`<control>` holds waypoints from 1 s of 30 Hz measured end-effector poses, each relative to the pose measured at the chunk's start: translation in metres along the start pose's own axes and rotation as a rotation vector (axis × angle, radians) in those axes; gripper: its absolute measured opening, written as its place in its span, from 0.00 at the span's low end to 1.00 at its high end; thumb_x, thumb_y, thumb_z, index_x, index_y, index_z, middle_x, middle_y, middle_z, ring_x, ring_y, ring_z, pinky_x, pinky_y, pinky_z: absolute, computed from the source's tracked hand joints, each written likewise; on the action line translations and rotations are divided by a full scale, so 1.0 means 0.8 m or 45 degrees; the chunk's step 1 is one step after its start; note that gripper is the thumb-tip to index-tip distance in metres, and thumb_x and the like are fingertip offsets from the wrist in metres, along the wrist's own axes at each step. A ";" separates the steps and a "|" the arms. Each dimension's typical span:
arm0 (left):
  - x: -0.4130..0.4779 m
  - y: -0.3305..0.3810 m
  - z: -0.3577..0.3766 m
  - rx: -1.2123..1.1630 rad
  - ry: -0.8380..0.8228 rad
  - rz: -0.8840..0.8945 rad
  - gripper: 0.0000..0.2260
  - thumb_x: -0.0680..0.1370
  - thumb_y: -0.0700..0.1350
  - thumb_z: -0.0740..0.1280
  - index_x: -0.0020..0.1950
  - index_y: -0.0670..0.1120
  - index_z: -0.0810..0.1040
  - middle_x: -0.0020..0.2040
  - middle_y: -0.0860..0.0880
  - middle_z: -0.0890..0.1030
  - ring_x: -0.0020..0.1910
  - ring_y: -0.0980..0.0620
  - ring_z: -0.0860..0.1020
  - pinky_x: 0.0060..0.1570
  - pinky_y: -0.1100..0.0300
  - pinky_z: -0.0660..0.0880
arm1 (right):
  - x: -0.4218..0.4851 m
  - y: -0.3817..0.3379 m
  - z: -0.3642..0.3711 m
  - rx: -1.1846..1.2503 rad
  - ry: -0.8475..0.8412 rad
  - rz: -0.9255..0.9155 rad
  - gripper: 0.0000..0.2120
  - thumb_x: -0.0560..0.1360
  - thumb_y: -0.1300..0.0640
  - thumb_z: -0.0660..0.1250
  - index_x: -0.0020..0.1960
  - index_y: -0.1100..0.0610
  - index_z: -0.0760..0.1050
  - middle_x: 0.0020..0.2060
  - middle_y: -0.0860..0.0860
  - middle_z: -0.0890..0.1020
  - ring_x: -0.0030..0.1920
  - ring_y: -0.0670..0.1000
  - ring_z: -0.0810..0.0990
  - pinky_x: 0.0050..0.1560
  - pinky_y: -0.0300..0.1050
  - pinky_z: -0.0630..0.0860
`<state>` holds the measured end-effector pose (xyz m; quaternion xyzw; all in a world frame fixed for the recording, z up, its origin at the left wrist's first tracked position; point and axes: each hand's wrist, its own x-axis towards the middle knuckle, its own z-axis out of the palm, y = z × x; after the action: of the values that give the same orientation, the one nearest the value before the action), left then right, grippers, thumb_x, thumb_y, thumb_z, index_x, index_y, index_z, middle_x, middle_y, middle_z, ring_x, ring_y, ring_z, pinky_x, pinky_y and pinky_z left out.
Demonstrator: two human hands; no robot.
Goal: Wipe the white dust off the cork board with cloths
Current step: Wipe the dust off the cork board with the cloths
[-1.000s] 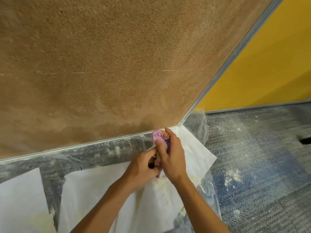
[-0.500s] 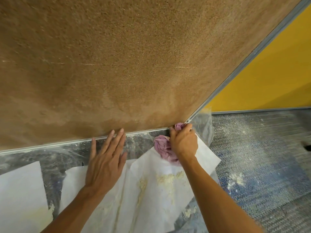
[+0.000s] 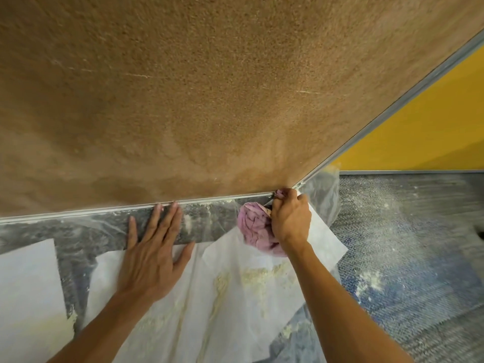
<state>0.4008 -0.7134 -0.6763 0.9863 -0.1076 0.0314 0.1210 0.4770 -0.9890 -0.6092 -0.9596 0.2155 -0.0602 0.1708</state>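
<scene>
Right hand [image 3: 289,221] clenched round pink cloth [image 3: 255,231] at cork board [image 3: 209,100] corner; left hand [image 3: 152,258] flat on plastic sheet [image 3: 214,224]

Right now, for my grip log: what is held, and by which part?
Right hand grips the pink cloth by its upper bunched end; left hand holds nothing.

Paper sheets [image 3: 196,323], dusty carpet [image 3: 406,258], yellow wall [image 3: 432,127]

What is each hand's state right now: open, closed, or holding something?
Left hand: open, pressed flat on the plastic sheet.
Right hand: grips the pink cloth.
</scene>
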 end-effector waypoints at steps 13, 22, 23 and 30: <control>-0.001 0.000 -0.001 -0.044 -0.003 0.004 0.33 0.82 0.61 0.51 0.83 0.46 0.57 0.83 0.51 0.56 0.83 0.46 0.54 0.77 0.34 0.54 | 0.004 0.012 -0.016 0.069 -0.142 0.018 0.16 0.82 0.54 0.63 0.66 0.61 0.74 0.58 0.63 0.77 0.56 0.64 0.78 0.54 0.53 0.74; -0.003 -0.001 -0.005 -0.078 0.020 0.030 0.32 0.82 0.60 0.53 0.83 0.45 0.58 0.83 0.49 0.57 0.82 0.45 0.56 0.78 0.35 0.55 | -0.032 -0.044 0.001 0.034 -0.280 -0.273 0.14 0.82 0.54 0.59 0.65 0.55 0.76 0.52 0.57 0.79 0.50 0.60 0.80 0.48 0.49 0.76; -0.003 -0.001 -0.006 -0.085 0.023 0.032 0.32 0.82 0.60 0.53 0.83 0.45 0.58 0.83 0.49 0.58 0.82 0.45 0.56 0.78 0.35 0.54 | -0.036 -0.051 0.001 0.055 -0.351 -0.385 0.14 0.81 0.55 0.60 0.65 0.54 0.77 0.53 0.56 0.79 0.50 0.59 0.80 0.48 0.49 0.78; -0.012 -0.010 -0.021 -0.072 -0.165 0.010 0.34 0.83 0.64 0.46 0.83 0.46 0.57 0.83 0.51 0.57 0.83 0.49 0.54 0.79 0.39 0.49 | -0.029 -0.036 -0.052 0.161 -0.300 -0.374 0.15 0.77 0.52 0.57 0.59 0.49 0.78 0.48 0.56 0.84 0.46 0.61 0.80 0.46 0.52 0.78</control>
<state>0.3928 -0.6997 -0.6629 0.9820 -0.1200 -0.0352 0.1417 0.4598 -0.9674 -0.5611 -0.9684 0.0475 0.0148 0.2442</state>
